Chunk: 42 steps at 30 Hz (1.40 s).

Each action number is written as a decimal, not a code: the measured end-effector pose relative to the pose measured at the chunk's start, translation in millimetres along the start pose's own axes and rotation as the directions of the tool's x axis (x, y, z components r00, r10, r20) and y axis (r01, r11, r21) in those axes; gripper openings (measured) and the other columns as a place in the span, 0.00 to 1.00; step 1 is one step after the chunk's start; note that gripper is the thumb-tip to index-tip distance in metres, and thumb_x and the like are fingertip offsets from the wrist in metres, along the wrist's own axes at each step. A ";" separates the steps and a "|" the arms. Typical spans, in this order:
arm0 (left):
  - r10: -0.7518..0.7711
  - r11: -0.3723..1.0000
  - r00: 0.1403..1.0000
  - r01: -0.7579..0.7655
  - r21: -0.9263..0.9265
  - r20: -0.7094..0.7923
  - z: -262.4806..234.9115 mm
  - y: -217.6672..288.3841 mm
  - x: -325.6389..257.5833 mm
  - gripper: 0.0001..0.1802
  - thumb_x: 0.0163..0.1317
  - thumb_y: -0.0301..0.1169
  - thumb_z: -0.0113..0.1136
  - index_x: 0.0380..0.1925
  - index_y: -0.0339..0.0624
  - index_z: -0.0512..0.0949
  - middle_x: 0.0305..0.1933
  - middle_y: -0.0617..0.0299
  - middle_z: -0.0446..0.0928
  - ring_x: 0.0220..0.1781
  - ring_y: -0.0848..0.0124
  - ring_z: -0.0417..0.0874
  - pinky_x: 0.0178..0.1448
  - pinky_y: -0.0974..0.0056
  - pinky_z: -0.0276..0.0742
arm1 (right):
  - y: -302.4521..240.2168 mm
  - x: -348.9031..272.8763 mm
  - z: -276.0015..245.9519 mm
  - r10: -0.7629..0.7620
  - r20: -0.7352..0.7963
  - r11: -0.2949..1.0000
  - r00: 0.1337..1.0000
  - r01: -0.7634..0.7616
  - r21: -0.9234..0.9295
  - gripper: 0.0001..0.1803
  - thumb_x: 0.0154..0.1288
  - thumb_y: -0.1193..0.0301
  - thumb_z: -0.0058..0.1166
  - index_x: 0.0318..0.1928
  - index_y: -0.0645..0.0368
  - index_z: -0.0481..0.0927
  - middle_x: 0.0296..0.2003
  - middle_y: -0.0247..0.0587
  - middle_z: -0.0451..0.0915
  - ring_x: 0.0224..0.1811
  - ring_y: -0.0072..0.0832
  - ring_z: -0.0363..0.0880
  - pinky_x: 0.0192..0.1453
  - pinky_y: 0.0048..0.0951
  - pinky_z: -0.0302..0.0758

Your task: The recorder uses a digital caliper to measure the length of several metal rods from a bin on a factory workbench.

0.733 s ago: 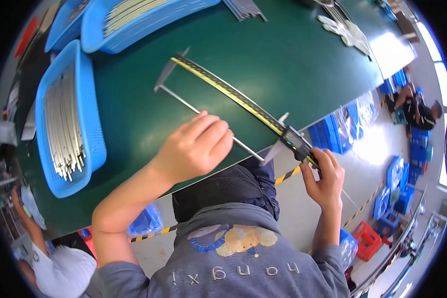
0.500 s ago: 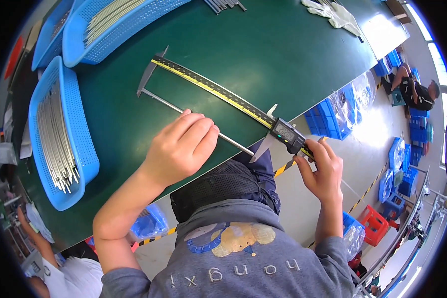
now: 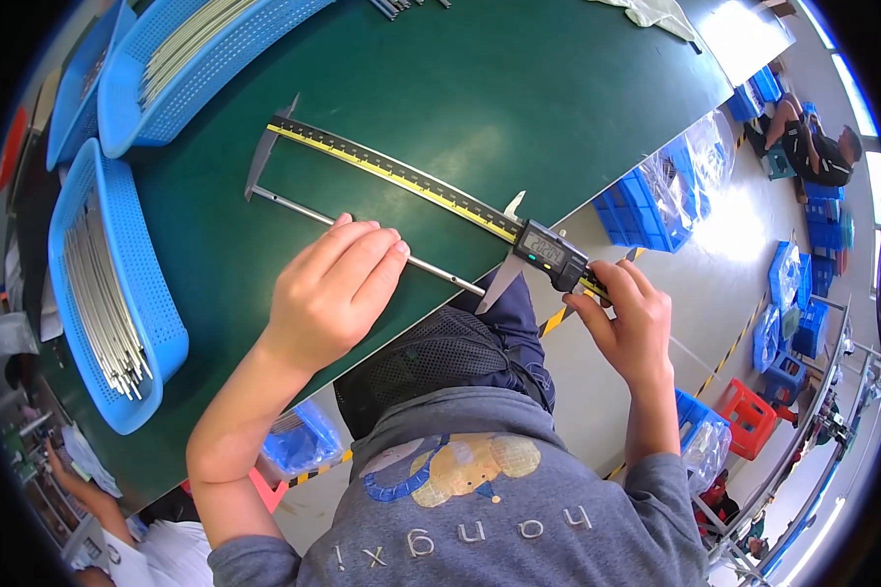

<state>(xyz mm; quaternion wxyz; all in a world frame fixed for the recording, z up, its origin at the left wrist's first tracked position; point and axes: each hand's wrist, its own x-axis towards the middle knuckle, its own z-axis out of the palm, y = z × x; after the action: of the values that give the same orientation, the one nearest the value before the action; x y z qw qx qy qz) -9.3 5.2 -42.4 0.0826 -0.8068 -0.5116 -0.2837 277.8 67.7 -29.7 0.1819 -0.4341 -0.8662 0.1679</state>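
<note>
Since the earlier frame everything has swung round in the wearer's view: the baskets, the tabletop and both hands have shifted left together, and the caliper (image 3: 392,176) now lies at a flatter slant, its long jaws looking sharp where the far one was blurred. Both hands keep the same hold.

The thin metal rod (image 3: 303,208) lies alongside the caliper's beam, its ends at the tips of the two jaws. The left hand (image 3: 328,298), on the near side of the caliper, has thumb and fingers closed around the rod's middle. The right hand (image 3: 631,318) pinches the caliper's near end just behind its black display housing (image 3: 550,249), thumb and fingers drawn together.

That housing juts past the table edge, and the right hand is out over the floor. On the far side of the caliper stretches a broad sweep of smooth green tabletop (image 3: 499,78), softly glossy under the light.

To the caliper's left stands a long, rounded blue plastic basket (image 3: 152,274), its walls perforated, with slim shiny rods (image 3: 98,293) bundled lengthwise inside. Farther off beyond it is a second blue basket (image 3: 196,103) of paler sticks. Past the caliper's right end, below the table, sit blue crates (image 3: 646,210) with crinkled clear plastic.
</note>
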 end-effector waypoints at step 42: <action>-0.050 0.994 0.995 0.058 0.092 -0.087 -65.0 -17.3 37.2 0.06 0.50 0.25 0.59 0.30 0.38 0.77 0.36 0.59 0.78 0.34 0.62 0.81 0.37 0.62 0.79 | 9.1 4.8 -0.9 -0.011 0.001 1.000 1.000 0.011 0.005 0.16 0.49 0.63 0.65 0.35 0.58 0.77 0.20 0.37 0.72 0.18 0.33 0.74 0.20 0.31 0.69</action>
<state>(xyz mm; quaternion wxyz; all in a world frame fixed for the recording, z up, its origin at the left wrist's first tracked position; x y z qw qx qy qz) -37.0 14.6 28.8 0.1346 -0.7753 -0.5420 -0.2950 281.9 77.0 -32.2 0.1835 -0.4289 -0.8682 0.1692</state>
